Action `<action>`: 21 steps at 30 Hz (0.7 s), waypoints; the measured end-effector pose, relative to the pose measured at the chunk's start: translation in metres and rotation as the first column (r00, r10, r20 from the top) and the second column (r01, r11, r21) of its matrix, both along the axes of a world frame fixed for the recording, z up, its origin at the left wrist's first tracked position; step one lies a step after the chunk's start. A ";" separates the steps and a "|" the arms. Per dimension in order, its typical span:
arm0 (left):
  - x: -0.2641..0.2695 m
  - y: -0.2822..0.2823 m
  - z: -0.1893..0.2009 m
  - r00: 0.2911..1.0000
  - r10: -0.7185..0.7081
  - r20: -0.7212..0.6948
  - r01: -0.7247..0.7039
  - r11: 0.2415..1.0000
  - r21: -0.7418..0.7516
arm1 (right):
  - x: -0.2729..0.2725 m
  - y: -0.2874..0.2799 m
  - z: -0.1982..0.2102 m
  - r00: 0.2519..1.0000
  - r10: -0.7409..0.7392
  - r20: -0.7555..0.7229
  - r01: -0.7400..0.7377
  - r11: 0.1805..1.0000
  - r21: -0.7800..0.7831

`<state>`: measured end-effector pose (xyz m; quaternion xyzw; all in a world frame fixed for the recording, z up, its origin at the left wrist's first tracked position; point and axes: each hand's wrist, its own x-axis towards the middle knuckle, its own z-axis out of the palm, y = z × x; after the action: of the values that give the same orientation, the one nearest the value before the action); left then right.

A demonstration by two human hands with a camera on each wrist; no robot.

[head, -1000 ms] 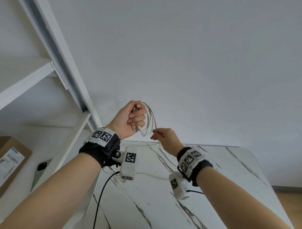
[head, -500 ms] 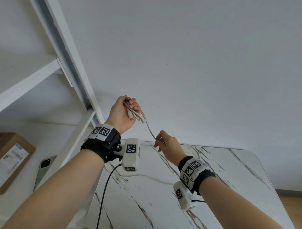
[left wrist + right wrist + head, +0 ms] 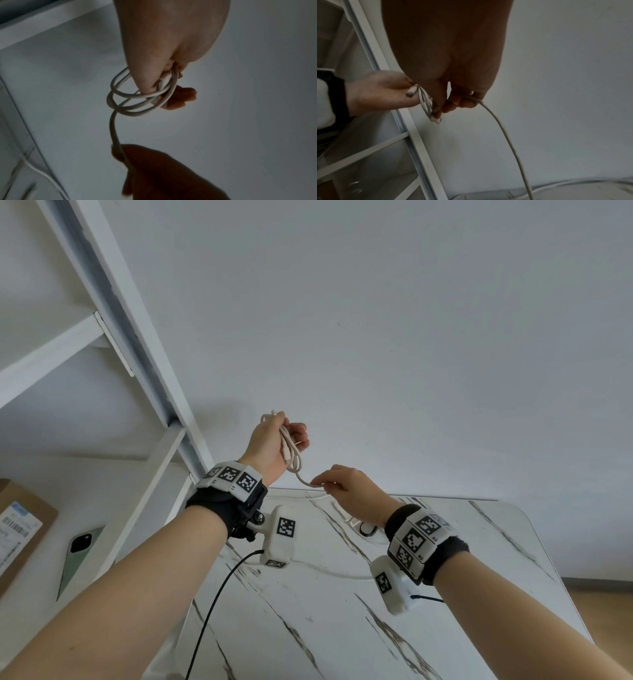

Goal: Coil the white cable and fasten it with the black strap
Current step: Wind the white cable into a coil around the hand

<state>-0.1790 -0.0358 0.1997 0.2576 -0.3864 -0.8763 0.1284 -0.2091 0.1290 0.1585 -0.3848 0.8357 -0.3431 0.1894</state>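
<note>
My left hand (image 3: 291, 436) is raised above the table's far edge and grips several loops of the white cable (image 3: 291, 455). The coil (image 3: 137, 97) hangs round its fingers, with a plug end tucked in the grip. Just below and to the right, my right hand (image 3: 325, 484) pinches the free run of cable (image 3: 471, 100) between thumb and fingers. The rest of the cable (image 3: 329, 570) drops to the marble table (image 3: 479, 542) and trails across it. A small black loop, apparently the strap (image 3: 367, 529), lies on the table, partly hidden behind my right wrist.
A white shelf frame (image 3: 144, 364) stands close on the left. On its lower board lie a phone (image 3: 80, 556) and a cardboard box (image 3: 20, 525). A black sensor wire (image 3: 212, 607) hangs from my left wrist. A plain wall is behind.
My left hand has risen and turned at the wrist, so the coil now hangs below its palm. My right hand has slid along the cable and sits lower right of the coil.
</note>
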 end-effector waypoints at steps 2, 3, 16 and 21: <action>-0.002 0.005 -0.003 1.000 0.023 0.005 -0.023 0.999 0.035 | -0.004 0.003 0.006 0.999 0.032 -0.028 -0.031 0.999 0.033; -0.003 0.007 -0.004 0.999 0.033 0.003 -0.033 0.998 0.063 | -0.007 0.005 0.008 0.998 0.043 -0.046 -0.042 0.999 0.035; 0.002 0.030 -0.005 0.950 -0.256 0.177 0.297 0.916 -0.270 | -0.007 0.013 0.049 0.991 0.119 -0.066 -0.125 0.989 -0.082; 0.008 0.041 -0.009 0.880 -0.402 0.253 0.468 0.825 -0.316 | -0.007 0.004 0.054 0.985 0.095 -0.143 -0.095 0.995 0.002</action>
<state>-0.1708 0.0049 0.1903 0.2100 -0.6019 -0.7678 -0.0639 -0.2164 0.1333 0.2126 -0.4482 0.8271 -0.3071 0.1442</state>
